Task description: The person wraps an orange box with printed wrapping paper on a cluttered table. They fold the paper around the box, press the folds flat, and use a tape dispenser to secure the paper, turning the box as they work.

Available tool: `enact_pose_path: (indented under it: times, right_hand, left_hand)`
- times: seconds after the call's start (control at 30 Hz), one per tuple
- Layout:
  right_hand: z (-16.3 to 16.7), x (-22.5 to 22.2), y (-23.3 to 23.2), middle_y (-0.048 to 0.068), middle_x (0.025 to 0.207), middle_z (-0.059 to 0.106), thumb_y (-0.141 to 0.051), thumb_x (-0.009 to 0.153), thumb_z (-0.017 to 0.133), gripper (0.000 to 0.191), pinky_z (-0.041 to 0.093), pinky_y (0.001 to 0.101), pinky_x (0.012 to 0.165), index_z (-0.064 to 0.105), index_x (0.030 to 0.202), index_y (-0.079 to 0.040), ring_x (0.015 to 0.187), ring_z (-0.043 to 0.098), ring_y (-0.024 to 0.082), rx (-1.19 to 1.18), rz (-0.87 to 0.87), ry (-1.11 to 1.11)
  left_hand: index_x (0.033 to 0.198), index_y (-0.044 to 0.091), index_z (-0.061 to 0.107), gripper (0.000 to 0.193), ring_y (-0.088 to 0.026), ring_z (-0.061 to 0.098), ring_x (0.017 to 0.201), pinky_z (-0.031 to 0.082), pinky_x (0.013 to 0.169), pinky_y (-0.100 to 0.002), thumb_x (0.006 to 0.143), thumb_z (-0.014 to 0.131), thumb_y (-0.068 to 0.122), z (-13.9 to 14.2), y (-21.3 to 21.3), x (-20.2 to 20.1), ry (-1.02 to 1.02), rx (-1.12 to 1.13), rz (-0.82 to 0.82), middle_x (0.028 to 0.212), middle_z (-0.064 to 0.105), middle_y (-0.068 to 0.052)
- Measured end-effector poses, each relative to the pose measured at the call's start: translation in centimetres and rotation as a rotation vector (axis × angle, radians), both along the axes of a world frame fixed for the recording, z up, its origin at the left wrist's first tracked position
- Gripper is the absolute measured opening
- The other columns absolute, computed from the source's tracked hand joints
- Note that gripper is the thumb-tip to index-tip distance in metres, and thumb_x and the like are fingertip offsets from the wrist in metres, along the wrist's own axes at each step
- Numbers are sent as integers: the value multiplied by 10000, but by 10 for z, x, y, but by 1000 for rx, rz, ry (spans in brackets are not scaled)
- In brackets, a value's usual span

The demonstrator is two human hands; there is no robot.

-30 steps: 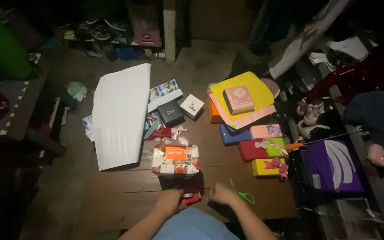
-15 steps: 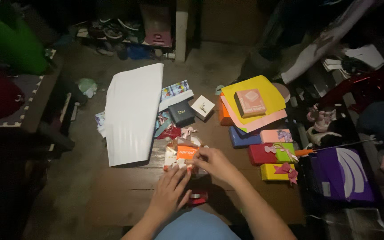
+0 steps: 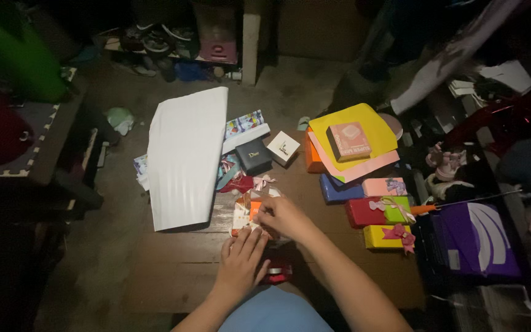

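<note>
Dim clutter surrounds a low wooden table [image 3: 173, 258], its planks bare at the near edge. At centre lies a small wrapped box [image 3: 245, 215] in orange and white patterned paper. Left hand [image 3: 241, 261] rests flat at the box's 6 o'clock edge, fingers together and extended, pressing the wrapping down. Right hand [image 3: 284, 216] sits on the box's 3 o'clock side, fingers curled together onto the paper; whether they pinch a fold cannot be told. A red tape dispenser [image 3: 278, 272] lies just beside the left hand, at 5 o'clock from the box. A large white sheet [image 3: 185, 157] lies at 10 o'clock. A dark box [image 3: 253, 155] and a white box [image 3: 283, 147] stand at 12 o'clock. At 2 o'clock, a yellow sheet [image 3: 364, 123] carries a pink box [image 3: 348, 141]. A yellow gift box with bow [image 3: 388, 237] lies at 3 o'clock.
</note>
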State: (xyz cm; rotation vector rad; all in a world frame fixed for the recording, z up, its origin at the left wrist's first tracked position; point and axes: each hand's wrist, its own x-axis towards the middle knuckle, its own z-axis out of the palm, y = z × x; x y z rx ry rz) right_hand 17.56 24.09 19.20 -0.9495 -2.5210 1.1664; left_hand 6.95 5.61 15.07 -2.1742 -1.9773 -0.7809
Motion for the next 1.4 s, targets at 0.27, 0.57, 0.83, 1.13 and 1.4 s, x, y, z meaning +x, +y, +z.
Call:
enact_pose_path:
  times: [0.27, 0.57, 0.83, 1.13, 1.4]
  right_hand:
    - [8, -8, -6, 141, 723, 711, -334, 816, 799, 320, 556, 421, 673, 712, 793, -27, 681, 715, 304, 11, -77, -65]
    - [26, -15, -17, 144, 825, 738, -379, 795, 800, 356, 561, 469, 753, 745, 996, -90, 803, 709, 352, 156, -95, -191]
    - [41, -21, -15, 187, 945, 730, -436, 758, 835, 467, 564, 501, 790, 722, 1076, -114, 910, 713, 386, 237, -93, -383]
    - [40, -1, -6, 152, 911, 743, -382, 737, 828, 406, 562, 498, 794, 740, 1042, -130, 882, 720, 369, 149, -163, -365]
    - [37, 36, -13, 127, 730, 701, -320, 801, 786, 286, 542, 428, 619, 681, 877, -65, 693, 712, 325, 118, -264, -112]
  left_hand:
    - [1410, 66, 543, 670, -316, 442, 1359, 344, 1049, -499, 826, 728, 336, 2, 1, 0, -10, -7, -6, 1441, 522, -136]
    - [1344, 65, 574, 630, -325, 450, 1351, 352, 1038, -517, 801, 746, 334, -1, 2, 1, -29, 8, -6, 1394, 542, -135]
    - [1336, 60, 576, 600, -318, 466, 1325, 365, 1023, -504, 824, 736, 330, 3, 5, 0, -19, 22, 2, 1384, 565, -128]
    - [1349, 60, 581, 625, -311, 479, 1307, 360, 1002, -502, 810, 737, 335, 0, 6, 1, -20, 2, 18, 1390, 559, -125]
    - [1308, 135, 608, 560, -308, 473, 1315, 358, 995, -487, 819, 737, 377, 1, 13, -7, -61, 67, 27, 1446, 523, -112]
